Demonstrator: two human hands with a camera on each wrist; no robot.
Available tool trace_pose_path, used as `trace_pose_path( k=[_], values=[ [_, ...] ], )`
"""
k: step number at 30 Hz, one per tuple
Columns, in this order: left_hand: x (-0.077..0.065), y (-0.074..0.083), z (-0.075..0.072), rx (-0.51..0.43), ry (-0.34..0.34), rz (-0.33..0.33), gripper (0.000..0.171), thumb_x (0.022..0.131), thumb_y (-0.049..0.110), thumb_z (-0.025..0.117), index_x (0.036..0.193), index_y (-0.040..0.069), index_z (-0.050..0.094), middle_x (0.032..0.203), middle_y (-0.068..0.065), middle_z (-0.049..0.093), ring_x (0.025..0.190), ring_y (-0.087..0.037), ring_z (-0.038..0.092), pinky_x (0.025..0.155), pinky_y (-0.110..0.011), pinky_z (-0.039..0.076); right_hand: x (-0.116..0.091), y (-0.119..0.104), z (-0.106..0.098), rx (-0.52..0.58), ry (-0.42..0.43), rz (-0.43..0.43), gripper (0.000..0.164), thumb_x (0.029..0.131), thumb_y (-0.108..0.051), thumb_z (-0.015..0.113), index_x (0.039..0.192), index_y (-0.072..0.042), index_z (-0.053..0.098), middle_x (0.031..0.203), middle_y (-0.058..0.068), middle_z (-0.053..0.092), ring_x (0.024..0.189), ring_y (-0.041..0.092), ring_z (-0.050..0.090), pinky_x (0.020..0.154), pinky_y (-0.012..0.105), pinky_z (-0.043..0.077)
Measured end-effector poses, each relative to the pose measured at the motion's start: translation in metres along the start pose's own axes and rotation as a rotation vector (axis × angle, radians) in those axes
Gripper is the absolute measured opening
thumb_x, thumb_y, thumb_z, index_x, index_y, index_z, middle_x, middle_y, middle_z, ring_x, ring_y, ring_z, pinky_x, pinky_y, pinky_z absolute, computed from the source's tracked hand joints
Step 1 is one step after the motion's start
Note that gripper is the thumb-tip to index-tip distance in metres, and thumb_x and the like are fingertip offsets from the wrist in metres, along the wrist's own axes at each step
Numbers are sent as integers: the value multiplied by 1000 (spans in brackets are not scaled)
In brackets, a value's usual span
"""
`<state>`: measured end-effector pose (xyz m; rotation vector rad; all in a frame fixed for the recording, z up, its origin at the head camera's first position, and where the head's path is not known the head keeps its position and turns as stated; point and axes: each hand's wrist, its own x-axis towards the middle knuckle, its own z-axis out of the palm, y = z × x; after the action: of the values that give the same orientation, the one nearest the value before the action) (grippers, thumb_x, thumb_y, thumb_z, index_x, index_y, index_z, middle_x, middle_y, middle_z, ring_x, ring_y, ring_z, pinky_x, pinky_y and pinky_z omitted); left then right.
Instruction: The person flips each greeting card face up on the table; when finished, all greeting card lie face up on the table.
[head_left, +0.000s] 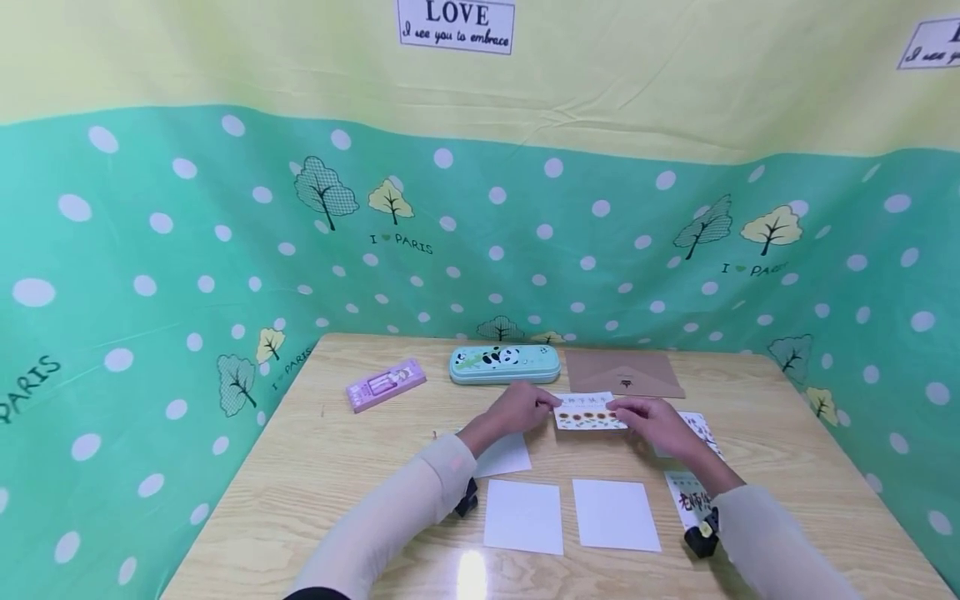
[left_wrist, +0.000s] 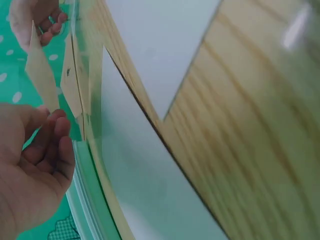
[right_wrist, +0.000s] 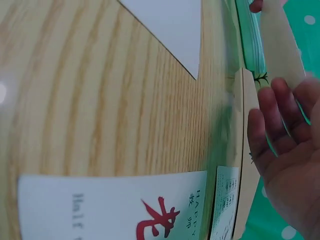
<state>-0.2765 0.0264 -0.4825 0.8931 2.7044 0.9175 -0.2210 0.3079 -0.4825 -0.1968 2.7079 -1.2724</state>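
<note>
Both hands hold a small card (head_left: 590, 415) printed with a row of sunflowers and a line of characters, raised above the table. My left hand (head_left: 519, 406) pinches its left edge between thumb and finger. At the right edge, my right hand (head_left: 654, 423) pinches it the same way. In the left wrist view the card's plain back (left_wrist: 44, 75) shows between the left hand (left_wrist: 37, 165) and the other hand. The right wrist view shows the right hand (right_wrist: 295, 135) at the card's end, its remaining fingers loosely bent.
Two white cards (head_left: 522, 517) (head_left: 617, 515) lie in front, and another white card (head_left: 504, 456) lies partly under the left forearm. Printed cards (head_left: 686, 496) (head_left: 701, 433) are at right. Behind lie a purple box (head_left: 386, 385), a panda pencil case (head_left: 504, 365) and a brown envelope (head_left: 622, 372).
</note>
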Motion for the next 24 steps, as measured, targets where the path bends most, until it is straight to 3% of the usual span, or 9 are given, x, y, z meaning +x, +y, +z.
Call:
trace_pose_path(
  k=[2,5,9,11,19,24],
  values=[
    [0,2,1,-23,-19,10,26,100,17,63,123,19,74,122,3,75,54,-4,45,55,-16,42,0,0,0,-41,13,7,39,104,-26,59,141,-14,61,103,11,67,83,18,59,67,28,52],
    [-1,4,3,-26,-54,35,33,98,23,68,130,16,70,111,2,78,56,-1,47,56,-15,44,0,-1,0,-64,-4,11,52,101,-20,64,150,-14,50,90,7,62,73,19,56,60,28,50],
    [-2,7,7,43,-109,51,48,94,26,74,139,16,63,91,5,71,69,-1,54,65,-15,47,1,-1,0,-134,-52,0,59,99,-20,66,154,-12,45,85,2,62,68,17,55,56,25,47],
    [-2,8,9,101,-130,53,52,93,28,75,142,17,61,89,6,68,74,-2,55,69,-16,48,1,-1,1,-173,-84,-18,59,99,-20,66,154,-10,45,83,1,61,67,16,53,56,25,44],
    [0,14,21,282,-189,6,59,94,37,74,147,19,56,97,2,66,83,-7,52,81,-21,49,3,6,10,-286,-129,-56,54,99,-20,66,150,-9,51,77,-3,58,66,10,49,60,24,41],
    [0,17,22,335,-195,-21,58,94,38,73,147,21,56,108,0,68,89,-8,55,89,-23,51,5,7,14,-310,-117,-39,53,99,-19,65,150,-11,51,77,-2,56,68,12,49,61,25,40]
  ],
)
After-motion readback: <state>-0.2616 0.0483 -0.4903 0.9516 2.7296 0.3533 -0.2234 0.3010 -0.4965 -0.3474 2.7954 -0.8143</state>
